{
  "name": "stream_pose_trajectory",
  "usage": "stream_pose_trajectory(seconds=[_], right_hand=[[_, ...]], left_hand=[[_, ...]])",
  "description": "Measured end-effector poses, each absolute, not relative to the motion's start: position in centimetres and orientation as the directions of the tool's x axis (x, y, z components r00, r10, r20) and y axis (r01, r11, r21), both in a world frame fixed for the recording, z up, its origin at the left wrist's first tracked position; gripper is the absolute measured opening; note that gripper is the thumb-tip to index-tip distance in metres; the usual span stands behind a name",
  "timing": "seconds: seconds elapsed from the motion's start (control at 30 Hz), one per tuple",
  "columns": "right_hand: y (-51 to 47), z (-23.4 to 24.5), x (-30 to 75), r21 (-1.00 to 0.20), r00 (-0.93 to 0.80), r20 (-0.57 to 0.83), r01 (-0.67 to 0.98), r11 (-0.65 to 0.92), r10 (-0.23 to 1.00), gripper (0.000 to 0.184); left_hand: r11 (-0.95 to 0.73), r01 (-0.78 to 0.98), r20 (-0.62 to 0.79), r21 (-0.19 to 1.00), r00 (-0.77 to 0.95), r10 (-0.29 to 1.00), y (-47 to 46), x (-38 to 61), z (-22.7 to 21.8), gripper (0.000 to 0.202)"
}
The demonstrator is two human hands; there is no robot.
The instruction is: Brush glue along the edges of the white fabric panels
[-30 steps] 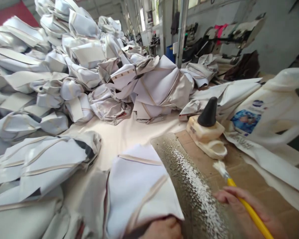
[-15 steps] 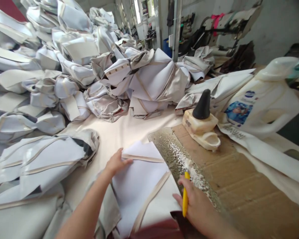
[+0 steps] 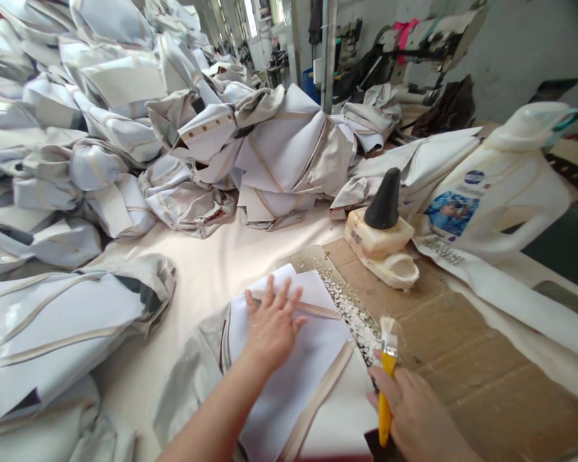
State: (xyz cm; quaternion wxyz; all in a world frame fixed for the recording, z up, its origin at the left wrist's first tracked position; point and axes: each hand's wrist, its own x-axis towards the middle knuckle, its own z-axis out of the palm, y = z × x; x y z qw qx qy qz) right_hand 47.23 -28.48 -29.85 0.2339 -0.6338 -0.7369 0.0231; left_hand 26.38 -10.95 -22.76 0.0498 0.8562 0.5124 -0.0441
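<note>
My left hand (image 3: 272, 327) lies flat with spread fingers on a white fabric piece (image 3: 298, 366) that has beige tape strips across it. Grey cloth (image 3: 192, 366) shows beneath its left side. In my right hand (image 3: 409, 404) is a paintbrush (image 3: 388, 378) with a yellow handle, its pale bristles pointing up and away. That hand is close to the right edge of the piece. Between the piece and the cardboard runs a strip crusted with white flecks (image 3: 349, 308).
Piles of similar white and grey pieces (image 3: 125, 83) fill the left and back. A cut-open container with a black cone nozzle (image 3: 383, 205) stands on cardboard (image 3: 462, 346). Behind it are a large white jug (image 3: 515, 179) and a sewing machine (image 3: 428, 45).
My left hand has moved right, from the piece's left edge onto its top, fingers now spread. The fabric piece has shifted slightly right. The brush has moved right, its bristles now visible.
</note>
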Motion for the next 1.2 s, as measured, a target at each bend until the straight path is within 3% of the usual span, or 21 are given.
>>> stream_pose_trajectory(seconds=[0.13, 0.2, 0.27, 0.4, 0.57, 0.73, 0.93, 1.1, 1.2], right_hand=[[-24.6, -27.1, 49.8, -0.624, -0.037, 0.247, 0.758, 0.188, 0.968, 0.030], [-21.4, -25.7, 50.5, -0.781, 0.058, 0.137, 0.620, 0.072, 0.989, 0.030], [-17.8, -25.0, 50.3, -0.866, 0.184, 0.033, 0.496, -0.064, 0.982, 0.033], [-10.6, -26.2, 48.3, -0.888, 0.208, -0.116, 0.416, -0.195, 0.971, 0.030], [-5.1, -28.2, 46.2, -0.895, 0.241, -0.115, 0.396, -0.206, 0.964, 0.024], [-8.7, -28.3, 46.9, -0.880, 0.216, -0.121, 0.429, -0.206, 0.969, 0.027], [-13.7, -27.0, 48.6, -0.838, 0.068, -0.203, 0.503, -0.209, 0.977, 0.027], [-10.7, -26.9, 47.8, -0.882, 0.170, -0.117, 0.435, -0.181, 0.979, 0.027], [-11.2, -27.3, 47.8, -0.879, 0.129, -0.161, 0.433, -0.202, 0.978, 0.026]], left_hand=[[-0.590, 0.781, -0.169, 0.204, 0.621, 0.765, -12.1, 29.0, -26.1, 0.053], [-0.588, 0.774, -0.158, 0.236, 0.628, 0.762, -12.1, 29.3, -26.7, 0.052], [-0.589, 0.768, -0.142, 0.251, 0.631, 0.763, -11.9, 29.2, -27.0, 0.053], [-0.588, 0.765, -0.108, 0.261, 0.629, 0.770, -11.8, 28.9, -27.4, 0.055], [-0.590, 0.757, -0.106, 0.281, 0.635, 0.765, -11.5, 28.9, -27.6, 0.057], [-0.571, 0.763, -0.129, 0.303, 0.627, 0.768, -11.4, 28.9, -27.3, 0.057], [-0.561, 0.763, -0.139, 0.321, 0.623, 0.769, -11.4, 29.0, -27.4, 0.057], [-0.585, 0.751, -0.125, 0.305, 0.641, 0.757, -11.4, 28.9, -27.8, 0.058], [-0.592, 0.754, -0.119, 0.284, 0.641, 0.758, -11.5, 28.9, -27.9, 0.057]])
